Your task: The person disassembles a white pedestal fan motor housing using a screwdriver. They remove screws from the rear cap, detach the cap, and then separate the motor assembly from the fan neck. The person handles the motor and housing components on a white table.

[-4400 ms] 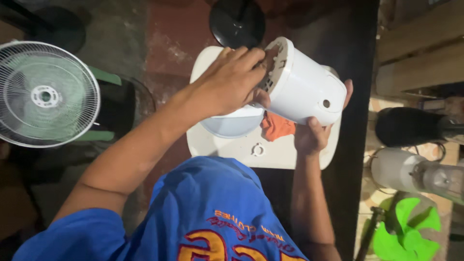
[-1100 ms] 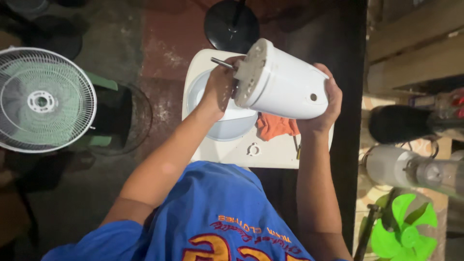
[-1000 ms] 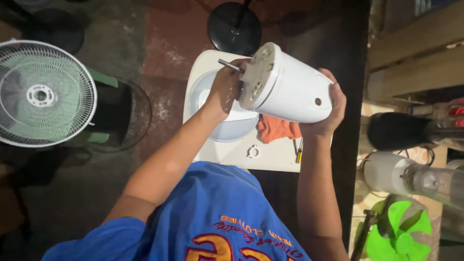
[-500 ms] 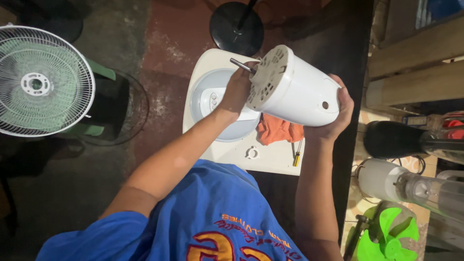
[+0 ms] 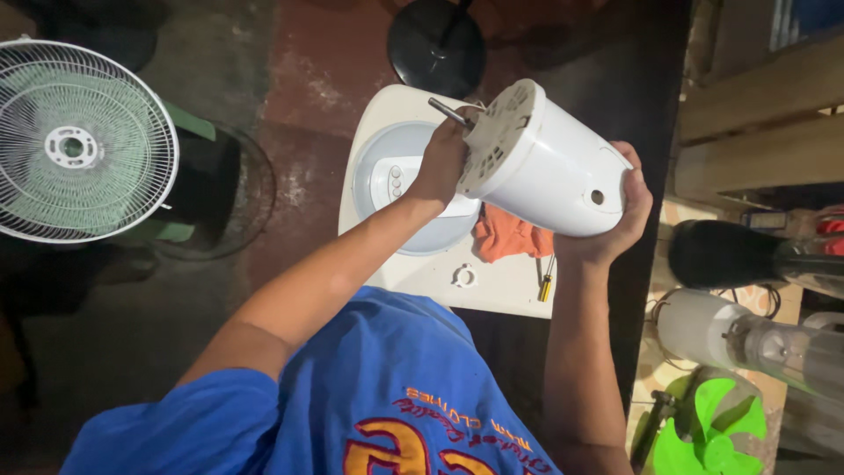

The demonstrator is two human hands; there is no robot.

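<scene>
the housing (image 5: 554,171) is cupped from behind by the right hand (image 5: 615,220); its front is gripped by the left hand (image 5: 440,163), shaft (image 5: 444,112) pointed up-left.

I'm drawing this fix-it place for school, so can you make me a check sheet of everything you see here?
Surface: white table, partly covered.
Job's things: white fan motor housing held tilted, metal shaft sticking out of its vented face.
Clutter: orange rag, small screwdriver, white ring-shaped part, round grey-white fan base.
Hands: left hand at the vented face by the shaft; right hand cups the housing's rear.
Cables: nothing seen clearly.
Surroundings: white fan grille, black round stand base, green fan blade, wooden shelf.
</scene>
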